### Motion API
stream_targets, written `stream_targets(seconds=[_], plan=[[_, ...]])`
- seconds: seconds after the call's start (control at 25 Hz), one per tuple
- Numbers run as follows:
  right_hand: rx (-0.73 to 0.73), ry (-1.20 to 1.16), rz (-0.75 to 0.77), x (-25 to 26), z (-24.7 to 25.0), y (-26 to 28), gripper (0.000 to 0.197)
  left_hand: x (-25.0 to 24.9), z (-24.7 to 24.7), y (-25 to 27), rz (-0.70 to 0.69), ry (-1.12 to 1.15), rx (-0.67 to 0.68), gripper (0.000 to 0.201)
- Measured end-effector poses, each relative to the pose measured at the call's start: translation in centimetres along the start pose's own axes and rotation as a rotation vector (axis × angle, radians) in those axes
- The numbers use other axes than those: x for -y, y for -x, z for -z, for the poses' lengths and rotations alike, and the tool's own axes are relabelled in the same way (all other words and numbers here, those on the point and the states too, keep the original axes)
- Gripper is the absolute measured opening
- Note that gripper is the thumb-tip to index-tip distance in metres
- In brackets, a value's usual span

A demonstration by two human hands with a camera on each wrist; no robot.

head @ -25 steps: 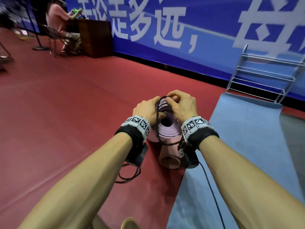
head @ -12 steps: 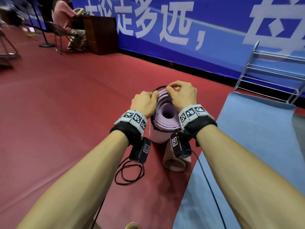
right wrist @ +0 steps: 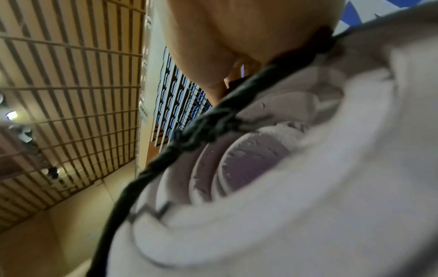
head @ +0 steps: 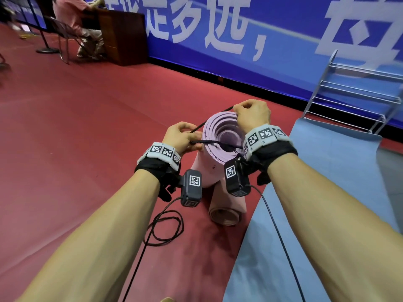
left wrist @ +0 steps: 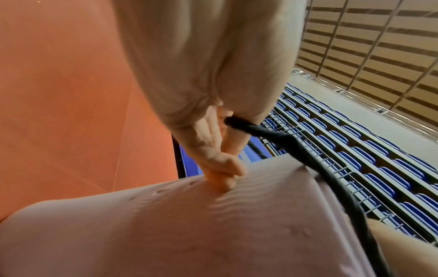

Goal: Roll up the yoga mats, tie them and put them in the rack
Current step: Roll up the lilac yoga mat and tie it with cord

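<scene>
A rolled pink and lilac yoga mat (head: 214, 166) stands on end on the red floor, its spiral top (right wrist: 249, 161) facing me. A black cord (head: 218, 142) crosses that top. My left hand (head: 182, 136) pinches the cord (left wrist: 265, 131) at the roll's left side, and its lower fingers (left wrist: 220, 168) press on the mat (left wrist: 189, 224). My right hand (head: 251, 115) grips the cord's other stretch at the far rim. A second, smaller pink roll (head: 226, 211) lies on the floor behind the upright one. A grey-blue mat (head: 327, 192) lies flat at the right.
A metal rack (head: 357, 94) leans on the blue banner wall beyond the flat mat. A loop of black cable (head: 165, 227) lies on the floor under my left wrist. Far left, a seated person (head: 74, 20) and a wooden desk (head: 122, 38) stand by the wall.
My hands have drawn apart: the left has slid down the roll's left side and the right has moved to the far rim, pulling the cord out straight across the top.
</scene>
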State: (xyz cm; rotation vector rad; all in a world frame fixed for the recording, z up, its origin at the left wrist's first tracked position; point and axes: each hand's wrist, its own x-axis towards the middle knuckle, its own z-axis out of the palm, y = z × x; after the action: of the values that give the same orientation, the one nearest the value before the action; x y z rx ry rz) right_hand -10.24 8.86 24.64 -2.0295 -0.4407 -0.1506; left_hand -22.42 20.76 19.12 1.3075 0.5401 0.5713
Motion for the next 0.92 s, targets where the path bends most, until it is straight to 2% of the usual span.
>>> stream_targets(seconds=[0.08,0.12,0.32,0.4,0.48,0.56,0.68,0.76,0.84,0.92], plan=[[-0.022,-0.024,-0.024,-0.2,0.2,-1.0,0.019,0.9,0.4,-0.4,-0.031,0.124,0.052,0.038],[-0.038,-0.045,-0.035,-0.4,0.1,-1.5,0.022,1.2,0.5,-0.6,-0.040,0.161,0.066,0.040],[-0.083,-0.356,-0.229,-0.7,-0.8,-2.9,0.042,1.3,1.3,-1.1,-0.028,0.234,0.030,0.039],[-0.114,-0.492,-0.295,-0.7,-1.0,-3.2,0.044,1.2,1.4,-1.1,-0.060,0.239,0.038,0.036],[-0.124,-0.534,-0.344,-0.7,-1.0,-3.4,0.045,1.6,1.5,-1.0,-0.138,0.159,0.093,0.043],[-0.137,-0.578,-0.366,-0.7,-0.8,-3.7,0.046,1.8,1.7,-0.8,-0.228,-0.021,0.180,0.064],[-0.138,-0.613,-0.375,-0.5,-0.8,-3.8,0.045,1.8,1.6,0.1,-0.364,-0.415,0.257,0.096],[-0.130,-0.644,-0.368,-0.2,-1.1,-3.5,0.044,2.3,0.9,0.8,-0.386,-0.499,0.321,0.112],[-0.100,-0.680,-0.349,-0.2,-1.6,-3.1,0.043,3.2,0.2,0.8,-0.395,-0.502,0.300,0.124],[-0.016,-0.649,-0.306,-0.5,-2.0,-2.7,0.044,3.6,0.1,0.5,-0.395,-0.570,0.164,0.120]])
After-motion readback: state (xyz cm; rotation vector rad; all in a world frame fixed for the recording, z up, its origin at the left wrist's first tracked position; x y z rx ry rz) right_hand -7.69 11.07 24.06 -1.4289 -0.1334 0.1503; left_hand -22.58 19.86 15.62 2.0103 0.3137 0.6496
